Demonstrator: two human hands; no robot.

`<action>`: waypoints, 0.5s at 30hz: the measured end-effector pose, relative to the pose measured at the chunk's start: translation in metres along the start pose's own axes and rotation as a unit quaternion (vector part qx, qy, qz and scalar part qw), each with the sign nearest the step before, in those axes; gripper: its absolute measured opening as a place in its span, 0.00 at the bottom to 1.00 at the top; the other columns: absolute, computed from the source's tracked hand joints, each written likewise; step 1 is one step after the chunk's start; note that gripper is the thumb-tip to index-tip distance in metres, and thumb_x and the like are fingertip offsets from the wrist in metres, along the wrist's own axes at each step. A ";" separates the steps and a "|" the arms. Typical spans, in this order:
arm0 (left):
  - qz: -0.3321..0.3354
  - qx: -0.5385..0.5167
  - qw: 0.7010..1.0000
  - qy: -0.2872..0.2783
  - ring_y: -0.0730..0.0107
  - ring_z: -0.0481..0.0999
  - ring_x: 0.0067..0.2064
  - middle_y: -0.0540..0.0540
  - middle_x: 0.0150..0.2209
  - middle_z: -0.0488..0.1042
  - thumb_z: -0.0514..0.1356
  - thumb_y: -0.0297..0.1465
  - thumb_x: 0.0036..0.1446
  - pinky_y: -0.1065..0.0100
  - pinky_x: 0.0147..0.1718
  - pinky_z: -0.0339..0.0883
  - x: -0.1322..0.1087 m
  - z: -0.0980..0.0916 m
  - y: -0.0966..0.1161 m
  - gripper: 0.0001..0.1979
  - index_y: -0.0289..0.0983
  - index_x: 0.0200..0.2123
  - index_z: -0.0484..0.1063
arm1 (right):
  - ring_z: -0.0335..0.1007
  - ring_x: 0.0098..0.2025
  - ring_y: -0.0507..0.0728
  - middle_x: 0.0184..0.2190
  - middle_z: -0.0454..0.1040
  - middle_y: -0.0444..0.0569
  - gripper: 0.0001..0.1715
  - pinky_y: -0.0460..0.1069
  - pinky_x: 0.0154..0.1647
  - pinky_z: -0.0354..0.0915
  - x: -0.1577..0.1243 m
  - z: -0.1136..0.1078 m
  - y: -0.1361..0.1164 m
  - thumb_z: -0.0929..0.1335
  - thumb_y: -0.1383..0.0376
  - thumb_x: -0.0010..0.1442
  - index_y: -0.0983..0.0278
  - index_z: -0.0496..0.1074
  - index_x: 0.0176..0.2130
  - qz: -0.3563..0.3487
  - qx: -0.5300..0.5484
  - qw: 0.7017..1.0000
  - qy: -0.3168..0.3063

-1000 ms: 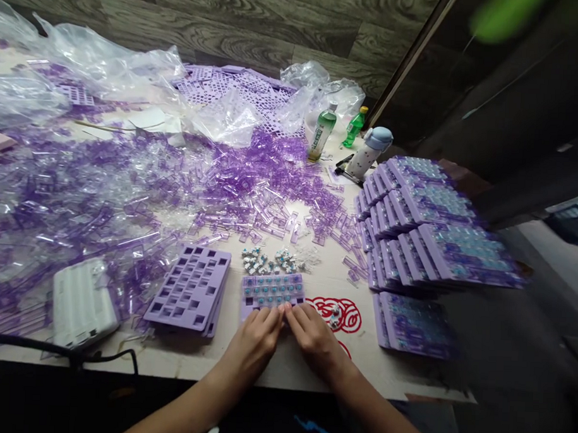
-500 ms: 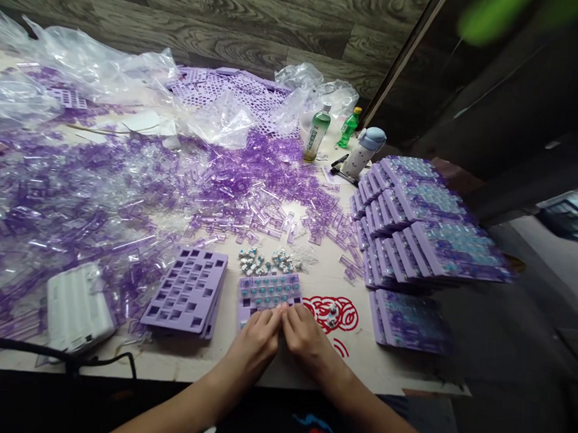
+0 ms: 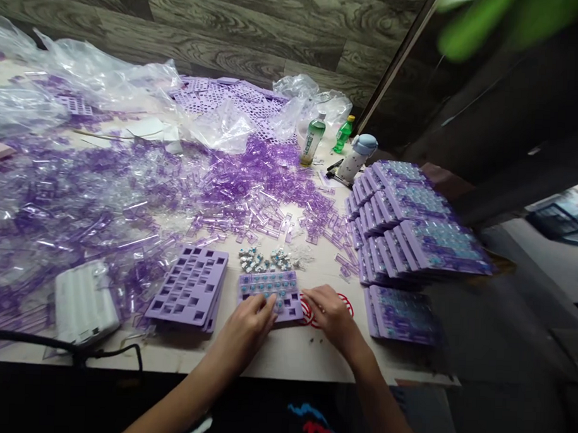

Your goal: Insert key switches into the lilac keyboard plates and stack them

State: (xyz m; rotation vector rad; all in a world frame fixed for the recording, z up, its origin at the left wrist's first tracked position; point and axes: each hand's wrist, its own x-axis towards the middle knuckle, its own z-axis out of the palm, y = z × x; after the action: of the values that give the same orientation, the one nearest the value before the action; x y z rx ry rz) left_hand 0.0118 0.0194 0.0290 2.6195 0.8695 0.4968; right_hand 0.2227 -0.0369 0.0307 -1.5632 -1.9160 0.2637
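Curling my left hand (image 3: 244, 332) onto a lilac plastic keyboard plate (image 3: 292, 312) filled with teal-topped switches, I keep my fingers (image 3: 265, 307) bunched narrowly over them. My right hand (image 3: 330, 316) lies open on a red printed swirl pattern (image 3: 348, 301), just beside the plate. Farther off are a small heap of loose switches (image 3: 266, 260), a stack of bare lilac plates (image 3: 186, 289), stacks of filled lilac plates (image 3: 412, 227) and scattered translucent purple plastic pieces (image 3: 251, 202).

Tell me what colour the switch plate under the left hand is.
The switch plate is lilac, with teal-topped switches; it shows best in the head view.
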 end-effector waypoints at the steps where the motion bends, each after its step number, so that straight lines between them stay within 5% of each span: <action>1: -0.005 0.002 1.000 0.007 0.67 0.68 0.35 0.45 0.35 0.67 0.50 0.28 0.61 0.65 0.35 0.66 0.000 0.000 0.000 0.14 0.35 0.49 0.65 | 0.65 0.37 0.58 0.33 0.71 0.51 0.10 0.53 0.39 0.64 -0.005 -0.005 0.006 0.61 0.70 0.64 0.66 0.70 0.43 0.023 -0.012 1.000 0.015; 7: 0.016 0.073 0.997 -0.015 0.66 0.68 0.31 0.46 0.31 0.68 0.50 0.28 0.61 0.65 0.30 0.64 0.004 0.008 0.007 0.13 0.37 0.47 0.68 | 0.66 0.41 0.60 0.36 0.71 0.51 0.12 0.55 0.43 0.63 -0.031 -0.029 0.024 0.60 0.66 0.64 0.63 0.71 0.41 0.144 -0.056 0.988 0.015; 15: 0.012 0.133 0.990 -0.042 0.66 0.68 0.31 0.45 0.32 0.69 0.51 0.27 0.61 0.66 0.29 0.63 -0.001 0.011 0.009 0.15 0.38 0.50 0.66 | 0.67 0.41 0.58 0.40 0.68 0.50 0.17 0.52 0.44 0.65 -0.044 -0.019 0.017 0.68 0.67 0.56 0.63 0.67 0.47 0.228 -0.011 0.973 -0.024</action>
State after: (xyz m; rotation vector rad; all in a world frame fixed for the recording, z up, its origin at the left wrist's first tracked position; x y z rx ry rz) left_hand 0.0200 0.0095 0.0228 2.8712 0.9346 0.2888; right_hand 0.2507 -0.0777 0.0210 -2.0161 -1.5756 0.4796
